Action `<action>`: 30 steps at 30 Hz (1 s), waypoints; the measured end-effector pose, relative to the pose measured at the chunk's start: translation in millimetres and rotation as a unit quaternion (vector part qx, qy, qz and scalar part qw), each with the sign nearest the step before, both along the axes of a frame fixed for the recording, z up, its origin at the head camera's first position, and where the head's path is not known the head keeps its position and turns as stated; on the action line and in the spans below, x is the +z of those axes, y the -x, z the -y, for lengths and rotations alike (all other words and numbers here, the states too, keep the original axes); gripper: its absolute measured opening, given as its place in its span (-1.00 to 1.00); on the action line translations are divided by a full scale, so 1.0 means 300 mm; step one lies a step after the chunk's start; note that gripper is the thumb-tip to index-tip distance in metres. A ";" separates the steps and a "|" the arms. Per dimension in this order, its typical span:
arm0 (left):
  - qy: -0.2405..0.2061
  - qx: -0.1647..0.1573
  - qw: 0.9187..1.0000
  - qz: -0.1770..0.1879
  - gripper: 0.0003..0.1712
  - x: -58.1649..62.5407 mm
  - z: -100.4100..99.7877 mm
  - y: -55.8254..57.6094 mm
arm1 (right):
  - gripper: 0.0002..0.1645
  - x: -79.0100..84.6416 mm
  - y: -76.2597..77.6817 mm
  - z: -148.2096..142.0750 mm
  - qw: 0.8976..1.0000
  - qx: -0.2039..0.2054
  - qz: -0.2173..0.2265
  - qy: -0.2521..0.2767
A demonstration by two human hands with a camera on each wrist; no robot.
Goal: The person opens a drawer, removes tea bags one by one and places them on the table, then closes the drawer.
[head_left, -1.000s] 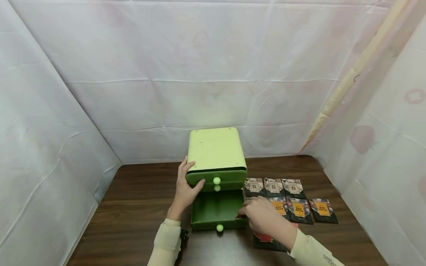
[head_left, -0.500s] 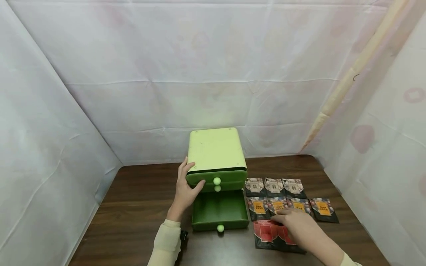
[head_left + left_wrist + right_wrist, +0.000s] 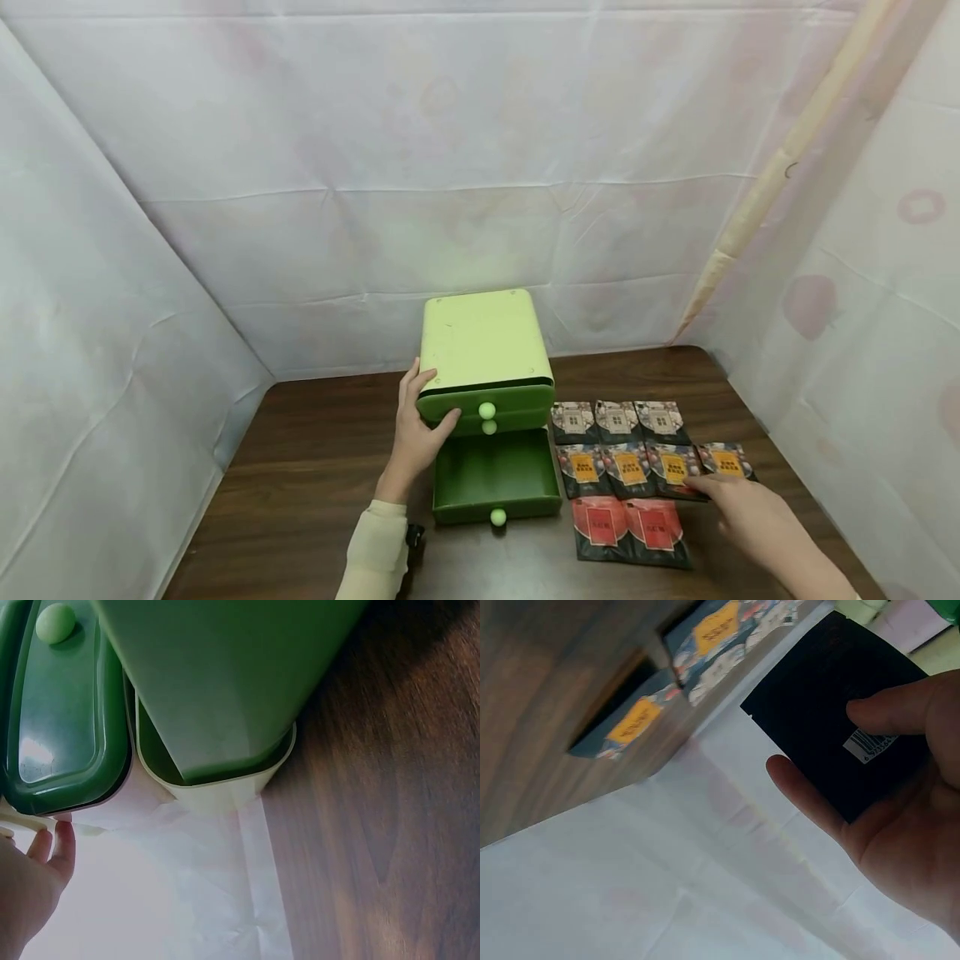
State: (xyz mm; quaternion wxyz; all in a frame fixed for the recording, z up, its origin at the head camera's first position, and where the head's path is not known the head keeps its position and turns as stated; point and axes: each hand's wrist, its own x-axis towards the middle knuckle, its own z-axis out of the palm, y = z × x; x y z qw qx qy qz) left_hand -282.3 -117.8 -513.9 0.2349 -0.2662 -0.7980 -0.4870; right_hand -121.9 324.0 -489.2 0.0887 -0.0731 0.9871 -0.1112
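Note:
On the table stands a light-green drawer cabinet (image 3: 483,337) with dark-green drawer fronts. Its bottom drawer (image 3: 497,507) is pulled out. My left hand (image 3: 415,437) grips the cabinet's upper left front corner, thumb on the drawer front and fingers at the side and top edge. At the right, my right hand (image 3: 765,523) pinches a flat food packet; the right wrist view shows the packet's dark back (image 3: 829,682) with a barcode, under the thumb. In the head view the hand mostly hides it. Two red-labelled packets (image 3: 602,529) lie side by side just left of that hand.
Several orange-labelled packets (image 3: 628,468) form a row behind the red ones. Farther back lies a row of white-labelled packets (image 3: 617,422). A draped white sheet (image 3: 375,233) encloses the back and sides of the brown table (image 3: 300,483).
My right hand has moved right from beside the open drawer, over the red packets, to the orange row's right end, carrying the packet. My left hand keeps its place on the cabinet.

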 end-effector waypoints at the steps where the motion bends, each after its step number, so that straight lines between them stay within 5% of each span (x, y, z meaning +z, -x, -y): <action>1: -0.002 -0.001 1.000 0.001 -0.20 -0.002 0.000 -0.001 | -0.40 -0.005 -0.004 -0.006 1.000 -0.007 0.011 0.007; 8: 0.001 0.003 1.000 0.010 -0.20 0.010 -0.010 -0.012 | -0.48 -0.052 -0.032 -0.019 0.999 -0.020 0.037 0.027; 16: -0.017 -0.005 1.000 0.004 -0.25 0.107 -0.034 -0.065 | -0.61 -0.097 -0.043 -0.001 1.000 -0.012 -0.002 0.013; 23: -0.010 0.004 1.000 0.014 -0.22 0.012 -0.004 -0.014 | -0.50 -0.140 -0.064 0.025 1.000 0.000 0.009 0.020; 27: -0.016 -0.001 1.000 0.011 -0.21 0.011 -0.004 -0.009 | -0.48 -0.149 -0.074 0.014 1.000 -0.005 0.004 0.027; 30: -0.018 0.000 1.000 0.012 -0.20 0.021 -0.006 -0.008 | -0.54 -0.147 -0.077 -0.003 0.999 -0.011 -0.044 0.023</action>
